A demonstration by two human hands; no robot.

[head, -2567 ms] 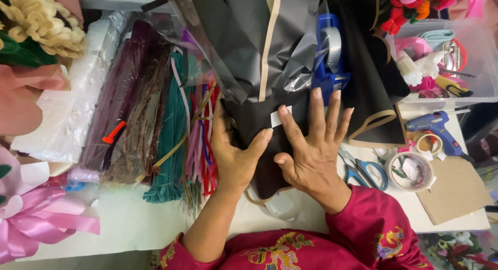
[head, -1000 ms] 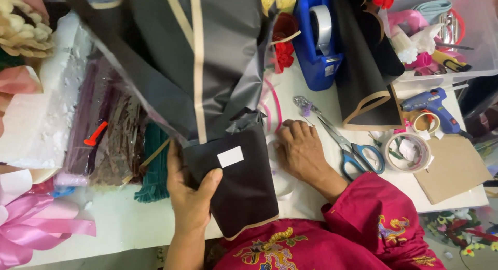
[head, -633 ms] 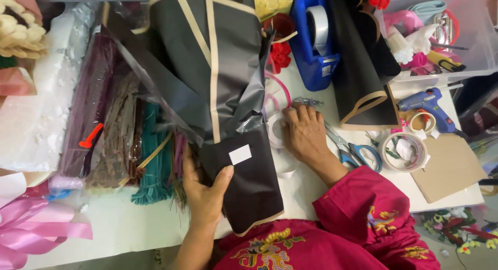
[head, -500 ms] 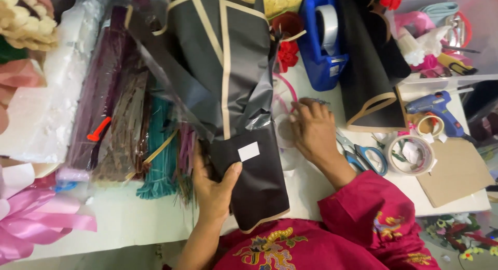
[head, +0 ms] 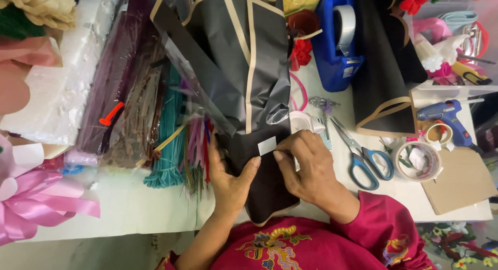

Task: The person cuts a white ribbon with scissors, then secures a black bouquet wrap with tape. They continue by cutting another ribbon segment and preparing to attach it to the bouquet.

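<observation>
A cone of matte black wrapping paper with a tan border lies on the white table, its narrow end near the person and its wide folds fanning far and left. A small white rectangle of tape sits on the narrow part. The left hand cups that end from the left, thumb across the front, clasping the paper. The right hand presses fingertips at the tape's right edge; whether it pinches the tape is hard to tell. Left of the cone lie clear bags of coloured wire stems. Right lie blue-handled scissors, a white tape roll, a blue glue gun, and, farther off, a blue tape dispenser.
</observation>
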